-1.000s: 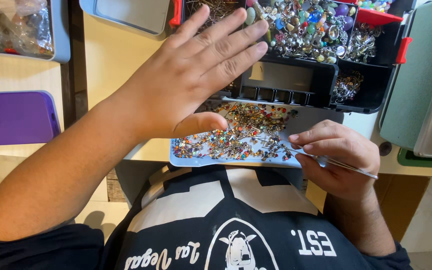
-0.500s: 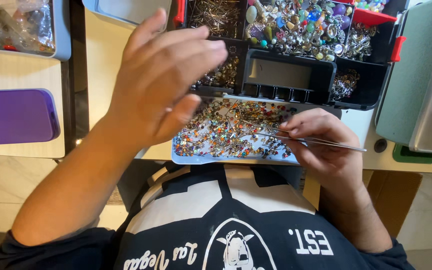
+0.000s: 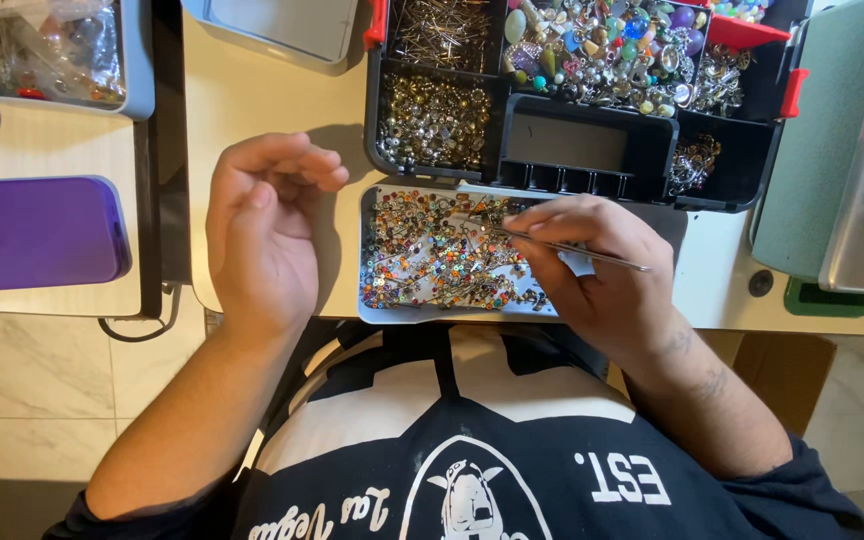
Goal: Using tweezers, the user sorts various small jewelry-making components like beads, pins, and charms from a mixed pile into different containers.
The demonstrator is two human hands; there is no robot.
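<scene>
Right hand point(image 3: 592, 275) pinches metal tweezers point(image 3: 552, 243) between thumb and fingers, closed around the shaft. Tips point left into the bead pile; can't tell whether they grip a bead.

Left hand point(image 3: 267, 225) hovers palm-up over the table point(image 3: 252, 100), just left of the tray. Fingers loosely curled, half open; nothing visible in the palm.

Doing the pick well, my judgement:
- keep the tweezers shallow and take one bead at the edge of the pile, not from the dense middle
- light squeeze, since small round beads are likely to shoot out under pressure
- brace the right wrist on the tray's near rim for steadiness
- hold the cupped left palm close to the tray so the carry is short

Containers:
- shallow light-blue tray point(image 3: 372, 300): sits at the table's near edge, loaded with small mixed-colour beads point(image 3: 422, 260), thickest on the left and centre
- black compartment organiser point(image 3: 722, 150) with red latches, touching the tray's far side: metal pins point(image 3: 442, 30) top left, gold and silver metal beads point(image 3: 432, 120) below, large coloured stones and charms point(image 3: 612, 45) top centre, one long empty compartment point(image 3: 567, 140), small metal findings point(image 3: 692, 160) at right
- clear box point(image 3: 42, 55) far left: contents blurred
- purple lidded case point(image 3: 32, 235): shut
</scene>
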